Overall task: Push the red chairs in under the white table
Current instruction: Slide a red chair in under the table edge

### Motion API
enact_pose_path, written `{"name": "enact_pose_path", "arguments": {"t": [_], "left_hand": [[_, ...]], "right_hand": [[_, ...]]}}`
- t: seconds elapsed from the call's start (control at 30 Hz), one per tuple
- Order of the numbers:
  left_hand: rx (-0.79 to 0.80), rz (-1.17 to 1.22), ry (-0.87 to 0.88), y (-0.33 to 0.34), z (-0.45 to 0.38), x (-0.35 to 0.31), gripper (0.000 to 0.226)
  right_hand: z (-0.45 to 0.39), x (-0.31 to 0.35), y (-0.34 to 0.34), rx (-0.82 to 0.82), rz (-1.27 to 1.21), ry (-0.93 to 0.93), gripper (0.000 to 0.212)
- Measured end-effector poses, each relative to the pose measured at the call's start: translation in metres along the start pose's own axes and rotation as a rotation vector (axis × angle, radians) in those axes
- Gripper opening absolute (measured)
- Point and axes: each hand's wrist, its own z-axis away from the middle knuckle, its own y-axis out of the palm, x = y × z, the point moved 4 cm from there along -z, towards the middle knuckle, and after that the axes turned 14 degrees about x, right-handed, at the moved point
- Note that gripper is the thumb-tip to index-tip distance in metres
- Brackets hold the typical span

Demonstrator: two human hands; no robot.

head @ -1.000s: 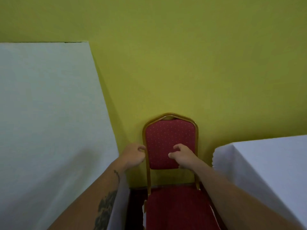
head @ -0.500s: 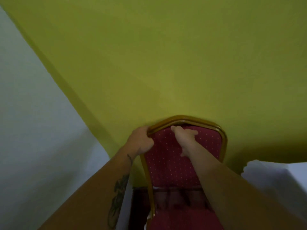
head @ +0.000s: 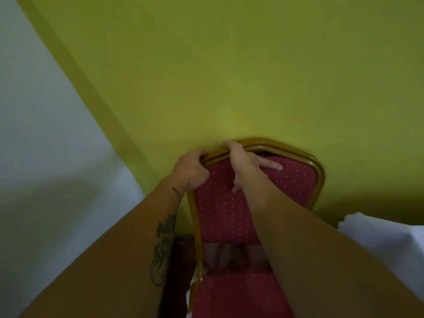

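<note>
A red chair [head: 229, 216] with a dotted padded back and a gold metal frame stands below me, its back against the yellow-green wall. My left hand [head: 190, 172] grips the top left corner of the frame, fingers curled over it. My right hand [head: 246, 168] lies across the top of the backrest, fingers over the top rail and thumb on the red padding. A white-clothed table [head: 46, 180] fills the left side. The chair's legs are hidden.
A second white-clothed table [head: 378, 235] has its corner at the right, close beside the chair. The yellow-green wall [head: 229, 65] rises straight ahead. A dark strip of floor [head: 181, 260] shows between the chair and the left table.
Both hands climbed from the sides of the backrest to its top rail. The view closed in on the chair and tilted, so the right table shrank to a corner.
</note>
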Motion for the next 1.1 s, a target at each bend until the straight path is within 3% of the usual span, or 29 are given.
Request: {"name": "enact_pose_path", "arguments": {"t": [0.17,0.4,0.57,0.83,1.0,1.1], "left_hand": [[-0.062,0.106,0.035,0.001,0.023,0.029,0.056],[-0.126,0.216,0.072,-0.002,0.070,0.078,0.062],[-0.179,0.225,0.061,-0.006,0.098,0.105,0.047],[-0.256,0.253,0.028,0.007,0.156,0.128,0.062],[-0.352,0.395,0.032,0.027,0.211,0.149,0.031],[-0.362,0.458,0.030,0.040,0.245,0.161,0.038]], "right_hand": [[0.020,-0.007,0.017,0.084,0.154,-0.080,0.169],[0.083,-0.037,0.052,0.114,0.137,-0.137,0.162],[0.097,-0.055,0.076,0.170,0.117,-0.148,0.153],[0.122,-0.082,0.092,0.223,0.173,-0.138,0.158],[0.149,-0.107,0.109,0.351,0.321,-0.129,0.147],[0.164,-0.126,0.118,0.392,0.388,-0.105,0.147]]}}
